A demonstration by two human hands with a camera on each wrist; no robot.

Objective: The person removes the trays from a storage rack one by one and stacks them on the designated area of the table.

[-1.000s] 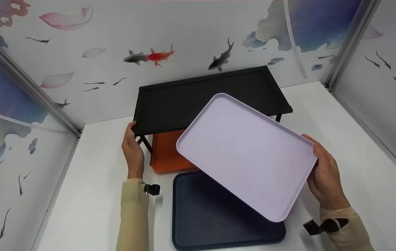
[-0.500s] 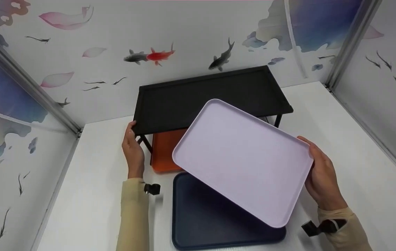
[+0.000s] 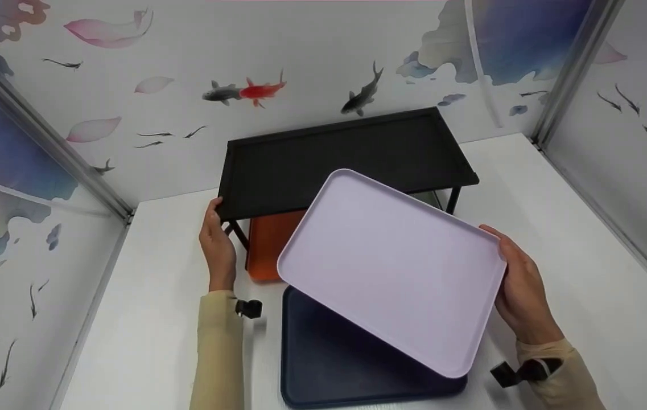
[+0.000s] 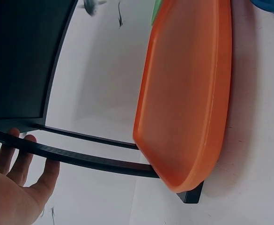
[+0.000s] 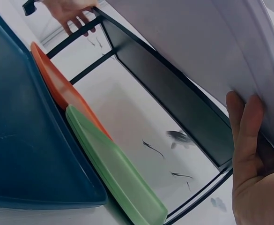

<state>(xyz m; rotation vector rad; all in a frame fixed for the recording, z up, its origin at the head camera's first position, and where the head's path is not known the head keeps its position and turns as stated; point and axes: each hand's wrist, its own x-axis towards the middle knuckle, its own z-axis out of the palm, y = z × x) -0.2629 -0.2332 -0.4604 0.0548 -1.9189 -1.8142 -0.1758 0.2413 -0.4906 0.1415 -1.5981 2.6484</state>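
My right hand (image 3: 522,290) grips a lavender rectangular tray (image 3: 391,273) by its right end. The tray is held tilted above a dark blue tray (image 3: 323,353) and hides part of it. At the left corner of a black stand (image 3: 329,165), my left hand (image 3: 218,250) holds the edge, its fingers (image 4: 22,164) reaching under the top beside the leg bar. Beneath the stand lie an orange tray (image 4: 183,93) and a green tray (image 5: 118,168), both mostly hidden from the head view by the stand and the lavender tray.
A white table (image 3: 141,319) carries everything. Behind it rises a wall (image 3: 175,51) painted with fish and petals, and more panels close in both sides along metal posts (image 3: 573,68). The stand's right leg (image 3: 453,200) stands just behind the lavender tray.
The lavender tray and my right hand have drifted slightly left and toward me, uncovering more of the stand's right leg. My left hand and the stand have stayed put.
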